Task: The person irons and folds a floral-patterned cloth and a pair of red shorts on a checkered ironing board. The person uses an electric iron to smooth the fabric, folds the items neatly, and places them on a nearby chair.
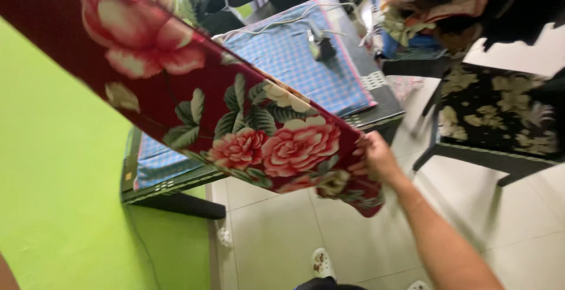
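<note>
Far left: a bright green wall point(53, 166), and down in the bottom left corner a small bit of skin, maybe the left hand, too little showing to tell about its fingers. Across the middle, held up in the air: a dark red cloth with big pink flowers point(235, 119), stretched long and flat from the top left down to the right, likely pulled tight to keep it smooth and off the floor. Behind it: a tabletop point(385, 110) covered with a blue checked sheet point(294, 60), an iron point(321, 46) with a white cord resting on top, out of the way of the cloth. At the cloth's lower right end: the right hand point(376, 160), fingers pinched shut on the edge, gripping hard enough to keep the cloth tight. Further right: a dark chair with pale flowers point(500, 113), a pile of clothes point(435, 7) at the top. Below: pale floor tiles point(353, 237) and white slippers point(321, 262).
</note>
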